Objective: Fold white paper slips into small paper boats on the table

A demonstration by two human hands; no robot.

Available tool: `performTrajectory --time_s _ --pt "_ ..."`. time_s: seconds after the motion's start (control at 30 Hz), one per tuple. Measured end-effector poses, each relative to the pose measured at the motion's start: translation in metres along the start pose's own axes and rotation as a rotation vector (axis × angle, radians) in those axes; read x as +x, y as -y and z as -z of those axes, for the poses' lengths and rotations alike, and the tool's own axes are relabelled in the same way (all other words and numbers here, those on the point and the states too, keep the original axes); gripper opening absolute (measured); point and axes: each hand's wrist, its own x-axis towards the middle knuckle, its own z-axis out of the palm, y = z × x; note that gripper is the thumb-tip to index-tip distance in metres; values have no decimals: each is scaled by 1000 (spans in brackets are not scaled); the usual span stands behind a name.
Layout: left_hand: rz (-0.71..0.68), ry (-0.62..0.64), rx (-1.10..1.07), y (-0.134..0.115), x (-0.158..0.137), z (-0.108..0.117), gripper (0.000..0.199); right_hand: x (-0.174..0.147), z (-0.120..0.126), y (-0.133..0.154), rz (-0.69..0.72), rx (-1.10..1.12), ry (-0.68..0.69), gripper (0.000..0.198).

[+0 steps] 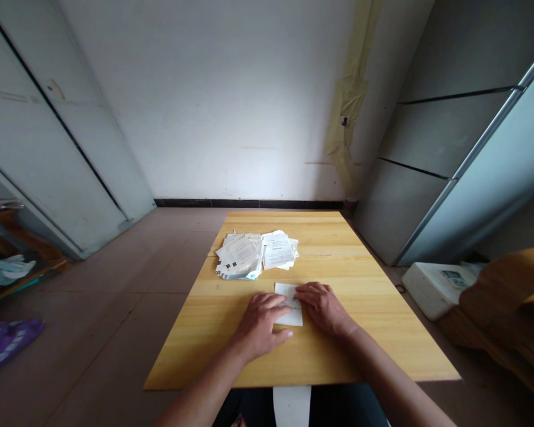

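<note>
— Where did the hands lie?
— Both rested flat, fingers spread, gripping nothing: the left hand point(260, 323) and right hand point(323, 308) pressed a small white paper point(290, 303) on the table point(231, 356).
— And elsewhere?
— A heap of leaflets point(256, 254) lay further back, near the table's far edge.

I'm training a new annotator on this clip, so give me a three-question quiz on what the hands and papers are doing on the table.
1. True or false: both hands rest on one white sheet of paper.
2. Where does the pile of papers lie: A) beyond the hands, B) on the floor, C) under the right hand?
3. Fill in: the sheet lies flat on the wooden ____.

Key:
1. True: left hand and right hand press the sheet of paper.
2. A: the pile of papers sits farther back.
3. table.
</note>
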Motion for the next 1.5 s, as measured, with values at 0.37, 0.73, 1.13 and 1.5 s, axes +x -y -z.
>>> performTrajectory --time_s 0.37,0.73,1.13,1.5 --pt "64 -93 207 -18 0 -2 19 -5 7 0 2 102 13 40" --pt "126 -79 237 -20 -12 -1 19 -4 4 6 -35 69 19 13" --pt "248 -173 92 -20 -16 -7 16 7 1 21 -226 118 20 12" --pt "155 -212 112 -19 -28 -10 21 15 -1 38 -315 -5 36 10"
